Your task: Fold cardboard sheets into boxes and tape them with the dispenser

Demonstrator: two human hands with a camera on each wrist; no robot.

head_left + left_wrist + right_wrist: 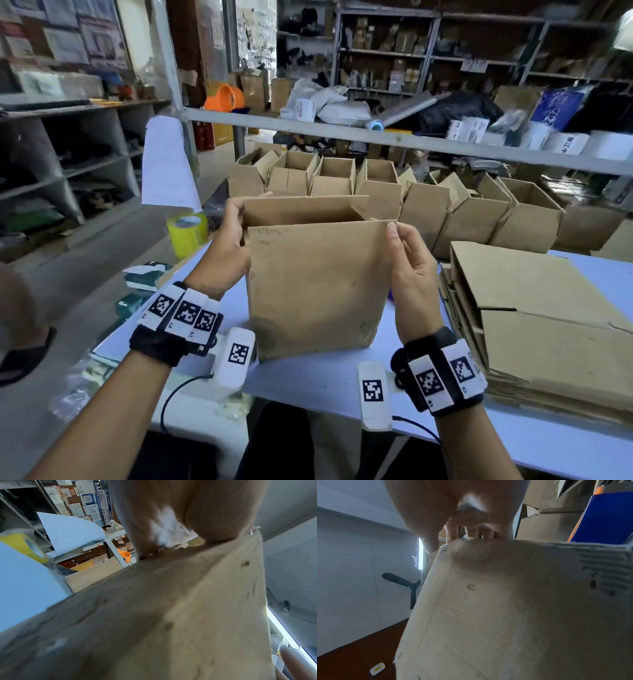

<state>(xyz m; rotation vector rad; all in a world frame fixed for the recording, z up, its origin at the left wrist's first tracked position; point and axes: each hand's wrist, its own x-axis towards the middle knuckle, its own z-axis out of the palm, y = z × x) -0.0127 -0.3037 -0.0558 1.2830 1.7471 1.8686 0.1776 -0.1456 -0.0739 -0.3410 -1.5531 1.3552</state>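
A brown cardboard box [315, 284] stands upright on the pale blue table [308, 380], its top open. My left hand [228, 246] grips its upper left corner, thumb and fingers around the top edge. My right hand [407, 270] pinches the upper right corner between thumb and fingers. The left wrist view is filled by the cardboard box [171, 615] under my left hand [171, 520]. In the right wrist view the fingers [471, 532] of my right hand curl over the top edge of the cardboard box [513, 608]. A yellow tape roll [187, 233] sits at the table's left end.
A stack of flat cardboard sheets [534, 329] lies on the table to the right. Several folded open boxes [376, 192] stand in rows behind. Shelves [68, 154] line the left, and a cluttered metal rack [411, 137] crosses the back.
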